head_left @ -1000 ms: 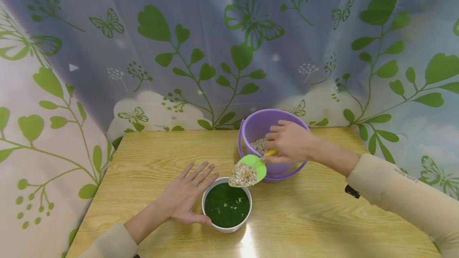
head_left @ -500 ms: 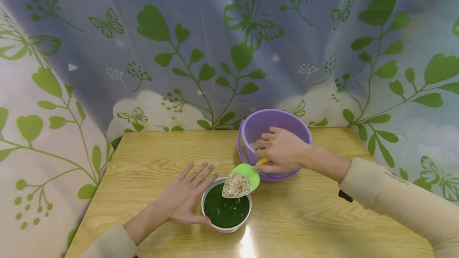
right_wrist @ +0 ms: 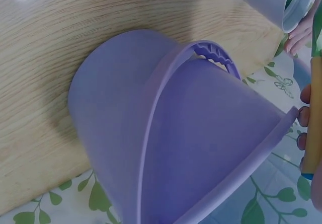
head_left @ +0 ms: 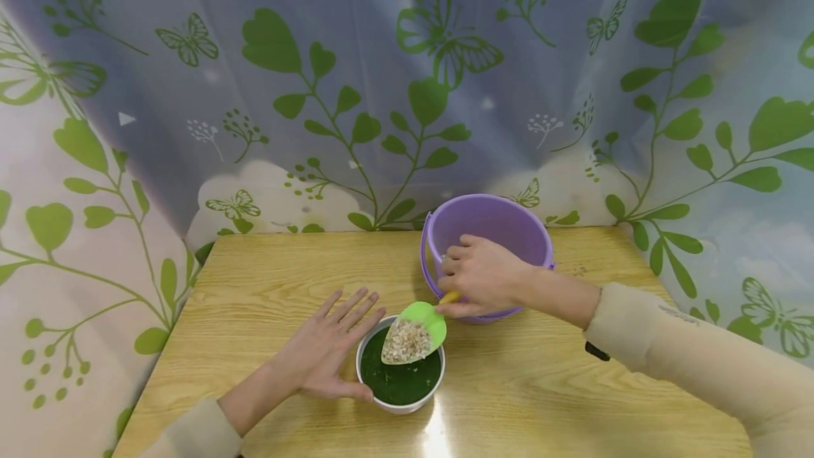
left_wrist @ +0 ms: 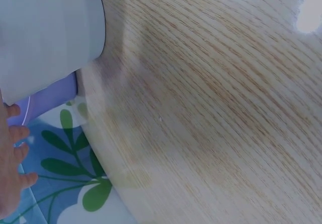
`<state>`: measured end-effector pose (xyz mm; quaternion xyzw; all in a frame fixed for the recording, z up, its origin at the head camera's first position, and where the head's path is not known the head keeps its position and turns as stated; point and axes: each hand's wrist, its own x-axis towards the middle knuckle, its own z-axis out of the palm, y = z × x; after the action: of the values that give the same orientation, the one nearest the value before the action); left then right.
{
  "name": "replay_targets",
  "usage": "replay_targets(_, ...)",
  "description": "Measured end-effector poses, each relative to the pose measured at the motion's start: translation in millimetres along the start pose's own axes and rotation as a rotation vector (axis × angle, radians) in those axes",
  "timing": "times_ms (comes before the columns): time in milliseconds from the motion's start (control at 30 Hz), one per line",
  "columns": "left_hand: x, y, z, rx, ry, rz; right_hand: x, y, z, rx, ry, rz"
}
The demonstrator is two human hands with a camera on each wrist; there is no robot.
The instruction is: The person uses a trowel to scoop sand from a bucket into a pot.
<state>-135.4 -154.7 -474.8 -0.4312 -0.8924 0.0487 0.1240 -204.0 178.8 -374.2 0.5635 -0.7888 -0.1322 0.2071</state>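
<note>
My right hand [head_left: 480, 276] grips the yellow handle [right_wrist: 313, 118] of a green scoop [head_left: 415, 332] heaped with pale grain. The scoop hangs over a white pot [head_left: 399, 405] with a dark green filling. My left hand [head_left: 331, 348] lies flat on the table with straight fingers, its thumb side against the pot's left wall [left_wrist: 48, 35]. Behind the right hand stands a purple bucket [head_left: 492, 221], whose side and handle [right_wrist: 166, 133] fill the right wrist view.
A wooden table [head_left: 267, 281] carries everything; its far edge meets a curtain [head_left: 356, 90] printed with green leaves and butterflies. The curtain also hangs along the left side [head_left: 76, 232]. A bright glare [head_left: 435, 437] lies on the tabletop near the front.
My right hand has carried the loaded scoop leftward and down from the bucket's rim to above the pot. The left hand has stayed put.
</note>
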Motion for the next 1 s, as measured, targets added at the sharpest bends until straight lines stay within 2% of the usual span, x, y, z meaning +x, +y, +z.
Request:
replay_targets(300, 0.6, 0.7, 0.4, -0.017, -0.003, -0.002, 8, -5, -1, -0.026, -0.055, 0.011)
replay_targets(667, 0.1, -0.1, 3.5, -0.02, 0.025, 0.004, 19, -10, -2, -0.045, -0.144, 0.001)
replay_targets(1000, 0.2, 1.0, 2.1, -0.007, 0.006, 0.003, 26, -14, 0, -0.056, -0.15, -0.011)
